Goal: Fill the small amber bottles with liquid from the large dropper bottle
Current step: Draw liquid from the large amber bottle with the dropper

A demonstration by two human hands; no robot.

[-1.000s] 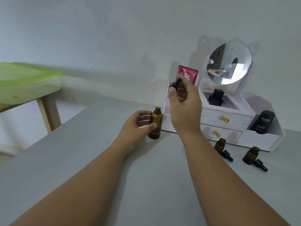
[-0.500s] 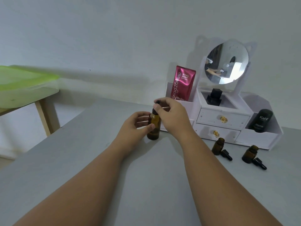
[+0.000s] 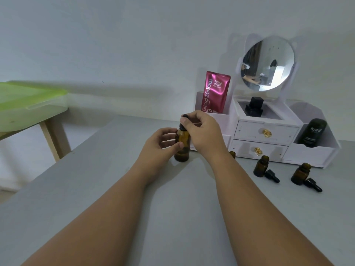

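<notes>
The large amber glass dropper bottle (image 3: 182, 150) is standing upright on the grey table (image 3: 172, 217), between the two hands. The left hand (image 3: 163, 144) is holding its body from the left, with thumb and fingers curled round the glass. The right hand (image 3: 204, 131) is reaching over from the right and is pinching the black rubber dropper cap (image 3: 184, 120) at the top of the bottle. Whether this cap is sitting fully on the neck I cannot tell, because the fingers are partly covering it.

To the right of the right forearm, the first small amber glass bottle (image 3: 261, 167) and the second small amber glass bottle (image 3: 300, 174) are standing open, well apart from the hands. Just beside each of them a small black dropper (image 3: 271, 176) (image 3: 312, 185) is lying on its side. A third small amber bottle (image 3: 232, 154) is showing only its neck just behind the right wrist.

Beyond the right hand a white plastic drawer organiser (image 3: 247, 131) is standing, carrying a round mirror (image 3: 268, 63), a pink foil pouch (image 3: 216, 92) and a black tube (image 3: 312, 132). Far to the left of the left hand a green translucent lid (image 3: 25, 100) is lying on a wooden-legged stand.
</notes>
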